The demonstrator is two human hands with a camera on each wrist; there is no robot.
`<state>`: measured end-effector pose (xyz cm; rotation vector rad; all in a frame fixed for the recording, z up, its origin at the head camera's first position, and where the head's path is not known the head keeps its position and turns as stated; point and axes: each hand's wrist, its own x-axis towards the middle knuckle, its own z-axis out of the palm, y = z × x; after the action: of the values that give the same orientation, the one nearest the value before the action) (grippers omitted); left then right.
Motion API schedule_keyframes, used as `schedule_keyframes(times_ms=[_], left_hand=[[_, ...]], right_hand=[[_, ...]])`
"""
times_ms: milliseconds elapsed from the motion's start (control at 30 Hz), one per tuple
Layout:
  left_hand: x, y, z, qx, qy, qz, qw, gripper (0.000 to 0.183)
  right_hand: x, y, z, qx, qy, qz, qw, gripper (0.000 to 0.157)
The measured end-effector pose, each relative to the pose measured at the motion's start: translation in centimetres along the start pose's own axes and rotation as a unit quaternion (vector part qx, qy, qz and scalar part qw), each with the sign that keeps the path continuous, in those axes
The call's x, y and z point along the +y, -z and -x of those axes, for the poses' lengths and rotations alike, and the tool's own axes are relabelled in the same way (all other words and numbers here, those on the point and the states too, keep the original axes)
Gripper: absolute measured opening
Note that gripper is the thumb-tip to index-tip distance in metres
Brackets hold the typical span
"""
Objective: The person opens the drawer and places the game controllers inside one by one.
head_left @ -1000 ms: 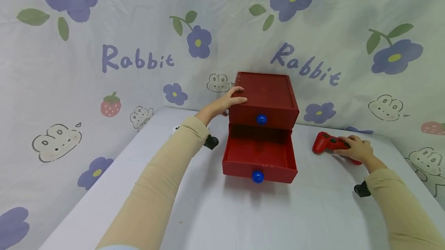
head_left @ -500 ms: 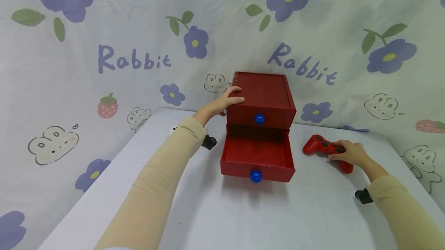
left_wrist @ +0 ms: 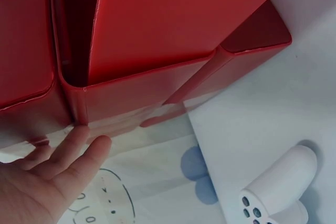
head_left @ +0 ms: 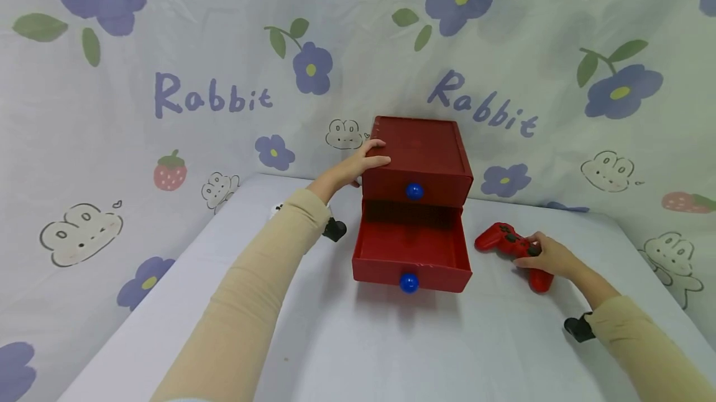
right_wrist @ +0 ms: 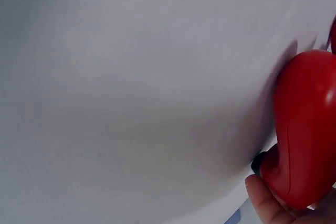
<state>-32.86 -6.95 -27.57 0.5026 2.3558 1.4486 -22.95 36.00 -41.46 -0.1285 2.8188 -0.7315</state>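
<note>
A red chest of drawers [head_left: 422, 144] stands near the back wall, its lower drawer [head_left: 411, 248] pulled out and bare inside, its upper drawer [head_left: 391, 187] closed. Both drawers have a blue ball knob. On the chest's top left edge rests my left hand [head_left: 358, 164], fingers fairly straight; the left wrist view shows the left fingers [left_wrist: 79, 163] against the chest's side. Right of the chest, my right hand [head_left: 550, 256] pinches a red game controller [head_left: 506, 242] by its right part, thumb on the near side. In the right wrist view, a controller grip [right_wrist: 307, 129] shows close over the white surface.
A white game controller [left_wrist: 281, 187] lies left of the chest, mostly hidden behind the left sleeve [head_left: 263, 278] in the head view. Behind the white table [head_left: 358, 352] hangs a cloth [head_left: 224, 141] printed with flowers and rabbits. A black device sits at each wrist.
My right hand has brought the red game controller left and nearer to me, turning it so its right grip points more toward me. My left hand stays on the chest; the view shifts slightly.
</note>
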Motion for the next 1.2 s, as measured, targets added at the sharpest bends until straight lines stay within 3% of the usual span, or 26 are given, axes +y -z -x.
schedule_keyframes(times_ms=[200, 433, 833, 967, 1200], left_hand=[[0.2, -0.1, 0.4, -0.003, 0.002, -0.009, 1.0, 0.056], [0.1, -0.2, 0.4, -0.001, 0.001, -0.006, 1.0, 0.057], [0.1, -0.1, 0.3, -0.002, -0.003, -0.008, 1.0, 0.057], [0.1, 0.0, 0.3, 0.001, -0.003, -0.009, 1.0, 0.056], [0.1, 0.0, 0.4, -0.002, -0.001, -0.008, 1.0, 0.056]], right_hand=[[-0.1, -0.6, 0.6, -0.023, -0.003, -0.013, 1.0, 0.076], [-0.8, -0.5, 1.3, -0.008, -0.002, 0.012, 1.0, 0.071], [-1.9, 0.5, 2.7, 0.044, 0.029, 0.022, 0.998, 0.064], [-3.1, 1.3, 3.4, 0.066, 0.037, 0.02, 0.997, 0.062], [-4.4, 2.6, 4.7, 0.082, 0.03, 0.033, 0.996, 0.064]])
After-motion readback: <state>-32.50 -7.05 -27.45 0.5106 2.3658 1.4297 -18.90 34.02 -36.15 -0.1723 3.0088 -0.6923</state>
